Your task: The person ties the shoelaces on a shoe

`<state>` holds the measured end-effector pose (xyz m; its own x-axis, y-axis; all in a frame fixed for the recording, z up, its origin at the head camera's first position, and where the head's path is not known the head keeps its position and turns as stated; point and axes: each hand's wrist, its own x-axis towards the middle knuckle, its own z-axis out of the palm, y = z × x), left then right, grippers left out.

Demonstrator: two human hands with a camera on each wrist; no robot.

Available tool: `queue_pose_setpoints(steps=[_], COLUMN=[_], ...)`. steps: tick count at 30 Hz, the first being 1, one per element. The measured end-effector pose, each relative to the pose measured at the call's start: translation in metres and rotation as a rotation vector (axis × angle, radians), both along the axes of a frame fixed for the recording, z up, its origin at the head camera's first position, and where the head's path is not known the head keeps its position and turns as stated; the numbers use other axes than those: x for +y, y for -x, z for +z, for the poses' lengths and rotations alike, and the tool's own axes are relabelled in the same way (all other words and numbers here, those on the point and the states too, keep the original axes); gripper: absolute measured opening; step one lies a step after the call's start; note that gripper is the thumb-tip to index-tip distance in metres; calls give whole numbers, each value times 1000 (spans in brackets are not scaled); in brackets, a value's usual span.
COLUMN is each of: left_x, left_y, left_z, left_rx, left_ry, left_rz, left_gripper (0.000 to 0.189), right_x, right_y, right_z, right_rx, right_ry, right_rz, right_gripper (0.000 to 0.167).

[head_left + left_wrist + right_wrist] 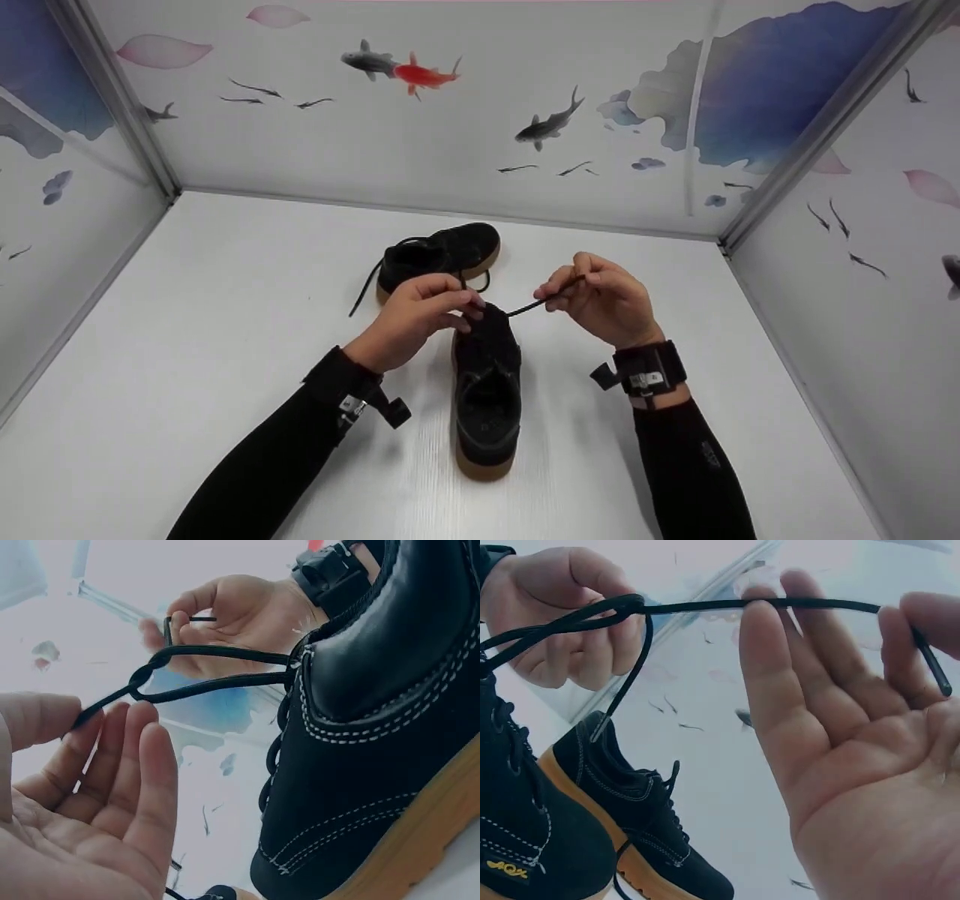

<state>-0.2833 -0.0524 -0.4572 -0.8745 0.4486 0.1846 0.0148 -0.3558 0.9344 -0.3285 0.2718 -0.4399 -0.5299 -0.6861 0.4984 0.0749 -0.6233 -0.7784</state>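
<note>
A black low shoe (pixel 487 442) with a tan sole stands on the white table, its heel toward me. Its two black laces (pixel 210 684) cross and twist round each other above the tongue in the left wrist view. My left hand (pixel 409 319), left of the shoe, pinches one lace between thumb and forefinger. To the right, my right hand (pixel 604 300) pinches the other lace (pixel 697 606) near its end between thumb and forefinger. That lace runs taut across its other fingers, and the tip sticks out past the thumb.
A second black shoe (pixel 469 244) stands farther back, turned sideways, with loose laces trailing from it. White table (pixel 225 300) surface surrounds both shoes. Panels (pixel 465 150) printed with fish and petals wall the table at the back and sides.
</note>
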Motion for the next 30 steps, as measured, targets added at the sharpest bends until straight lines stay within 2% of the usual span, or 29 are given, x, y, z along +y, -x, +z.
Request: queue_pose_setpoints(steps=[3,8,11,17,22,30], left_x=[-1,-5,-7,-17,-28,-42], left_y=[2,5,4,4,2,0], left_z=[-4,-9,-13,-20,-27,-38], left_rx=[19,54,68,55,32,29], left_ry=[-55,-113,-116,-89,-83,-66], left_rz=[-44,-104,-124,-144,-158,-141], left_gripper=[14,20,20,19,20,23], right_x=[0,2,4,8,14,19], right_y=[0,0,0,0,-1,-2], right_z=[-3,-4,-4,-10,-19,-28], right_rx=[-5,9,37,73,67,42], right_ry=[-19,-111,-192,-317,-366,-413], right_rz=[34,12,-8,-35,-25,-36], right_gripper=[29,30,30,27,28,28])
